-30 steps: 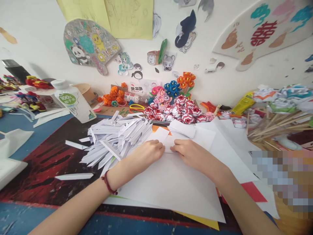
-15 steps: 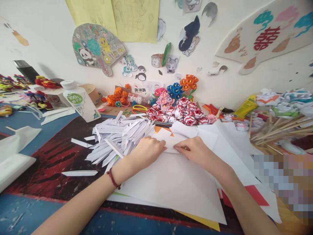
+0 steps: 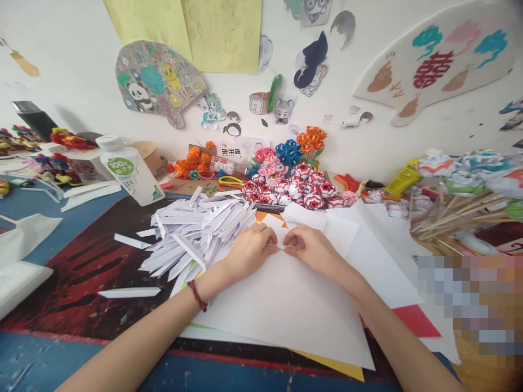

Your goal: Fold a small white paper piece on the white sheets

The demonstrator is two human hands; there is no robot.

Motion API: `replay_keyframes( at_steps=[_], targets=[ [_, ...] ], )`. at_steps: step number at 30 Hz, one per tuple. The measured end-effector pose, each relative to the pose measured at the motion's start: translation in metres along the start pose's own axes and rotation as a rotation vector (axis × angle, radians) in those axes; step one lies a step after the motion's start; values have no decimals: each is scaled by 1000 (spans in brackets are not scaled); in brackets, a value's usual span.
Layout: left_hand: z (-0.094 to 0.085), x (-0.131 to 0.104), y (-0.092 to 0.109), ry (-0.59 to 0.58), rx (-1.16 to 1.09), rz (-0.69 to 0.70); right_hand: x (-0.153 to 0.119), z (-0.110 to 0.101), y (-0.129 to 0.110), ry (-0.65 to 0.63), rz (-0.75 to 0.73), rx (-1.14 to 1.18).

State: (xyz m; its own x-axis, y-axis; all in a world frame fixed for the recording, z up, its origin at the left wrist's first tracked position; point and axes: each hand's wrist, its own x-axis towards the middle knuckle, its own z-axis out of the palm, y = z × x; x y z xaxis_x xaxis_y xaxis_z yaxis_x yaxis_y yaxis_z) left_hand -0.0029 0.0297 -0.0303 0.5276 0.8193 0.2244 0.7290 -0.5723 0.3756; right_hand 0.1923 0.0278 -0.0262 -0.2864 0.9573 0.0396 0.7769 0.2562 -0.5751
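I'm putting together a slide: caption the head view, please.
Left hand and right hand pinch white paper over a large white sheet, beside a heap of folded strips.

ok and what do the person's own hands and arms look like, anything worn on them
Both the left hand and right hand are bare, with no gloves or rings to be seen. No sleeves show on the forearms. A thin dark red braided-looking bracelet circles the left wrist; the right wrist has nothing on it.
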Motion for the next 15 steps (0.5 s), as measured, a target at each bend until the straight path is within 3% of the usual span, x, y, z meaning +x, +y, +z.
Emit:
replay_keyframes(
  at_steps=[11,15],
  targets=[
    [1,3,7,-29,1,-43,1,3,-1,-1,-12,79],
    [0,3,7,-45,12,1,1,4,-6,45,-17,99]
  ],
)
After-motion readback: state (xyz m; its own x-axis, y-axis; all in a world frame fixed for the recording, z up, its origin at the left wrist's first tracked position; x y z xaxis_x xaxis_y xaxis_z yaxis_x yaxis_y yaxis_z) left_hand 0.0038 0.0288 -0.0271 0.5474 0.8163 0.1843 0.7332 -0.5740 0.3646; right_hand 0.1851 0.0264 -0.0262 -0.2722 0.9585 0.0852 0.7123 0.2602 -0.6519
